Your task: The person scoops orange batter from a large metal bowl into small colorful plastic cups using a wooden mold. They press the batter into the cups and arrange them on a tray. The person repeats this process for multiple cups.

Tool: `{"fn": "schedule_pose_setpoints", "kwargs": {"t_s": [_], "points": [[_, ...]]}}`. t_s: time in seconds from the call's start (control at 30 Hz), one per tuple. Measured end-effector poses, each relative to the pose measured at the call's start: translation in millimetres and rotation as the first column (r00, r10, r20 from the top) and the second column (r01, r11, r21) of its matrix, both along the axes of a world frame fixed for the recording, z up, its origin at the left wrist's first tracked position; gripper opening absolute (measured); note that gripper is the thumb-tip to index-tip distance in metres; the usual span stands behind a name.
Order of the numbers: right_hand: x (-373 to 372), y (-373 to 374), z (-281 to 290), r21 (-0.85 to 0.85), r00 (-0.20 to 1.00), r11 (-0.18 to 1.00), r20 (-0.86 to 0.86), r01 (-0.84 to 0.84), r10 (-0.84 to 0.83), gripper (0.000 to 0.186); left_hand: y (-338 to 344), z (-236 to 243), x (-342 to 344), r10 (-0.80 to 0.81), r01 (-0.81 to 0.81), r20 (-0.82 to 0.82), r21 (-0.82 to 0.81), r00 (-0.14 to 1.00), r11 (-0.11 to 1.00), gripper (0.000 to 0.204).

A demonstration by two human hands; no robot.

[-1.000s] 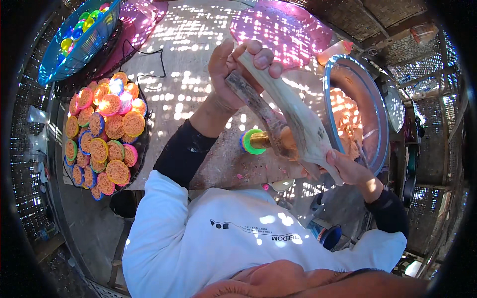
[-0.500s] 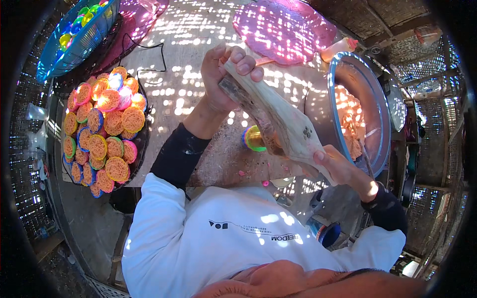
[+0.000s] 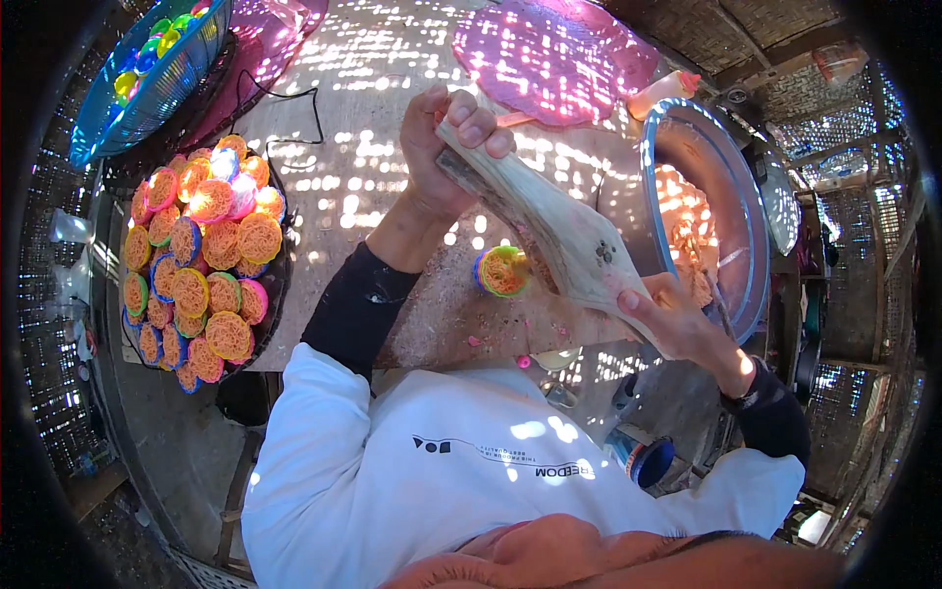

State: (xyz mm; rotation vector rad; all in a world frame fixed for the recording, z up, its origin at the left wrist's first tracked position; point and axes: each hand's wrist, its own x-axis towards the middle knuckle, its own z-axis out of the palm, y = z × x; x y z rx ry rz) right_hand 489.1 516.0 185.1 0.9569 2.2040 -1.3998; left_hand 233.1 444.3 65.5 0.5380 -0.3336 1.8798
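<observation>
A long, pale, curved wooden tool (image 3: 559, 221) slants across the middle of the view, above the table. My left hand (image 3: 442, 147) is closed around its upper-left end, with the fingers curled over the edge. Its lower-right end is gripped by my right hand (image 3: 687, 322), thumb on top. Below the tool, a small round cup (image 3: 502, 271) with a blue and green rim stands on the table. Orange noodle-like strands show in the cup. The tool's underside is mostly hidden from view.
To the left, a dark tray holds several colourful cups of orange strands (image 3: 221, 245). Behind it stands a blue basket (image 3: 93, 118) of bright cups. A large basin (image 3: 756, 245) with orange dough (image 3: 687, 221) sits right; a pink sheet (image 3: 549, 59) and a bottle (image 3: 659, 96) lie beyond.
Orange strands now show in the small cup, where a yellow inside showed before. The wooden tool has shifted and turned slightly in my hands, uncovering more of the cup.
</observation>
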Motion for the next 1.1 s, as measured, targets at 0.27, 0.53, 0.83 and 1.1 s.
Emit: {"fn": "schedule_pose_setpoints", "kwargs": {"t_s": [0.27,0.53,0.83,1.1], "points": [[-7,-8,-13,0.049,0.996,0.999,-0.081,-0.019,0.023,0.065,-15,10,-11,0.080,-0.082,-0.032,-0.046,0.996,0.996,0.038],[0,-12,-7,0.084,1.000,0.996,-0.020,0.013,-0.011,0.062,-18,5,1,0.126,-0.121,0.020,-0.166,0.992,0.979,0.037],[1,-12,-12,0.164,0.995,0.987,-0.098,0.001,0.015,0.061,-13,18,-13,0.137,-0.137,-0.148,0.010,0.980,0.991,0.033],[22,-6,-19,-0.010,0.923,1.000,-0.385,-0.010,0.005,0.060,-45,27,18,0.133,-0.406,-0.619,-0.324,0.774,0.854,0.041]]}}
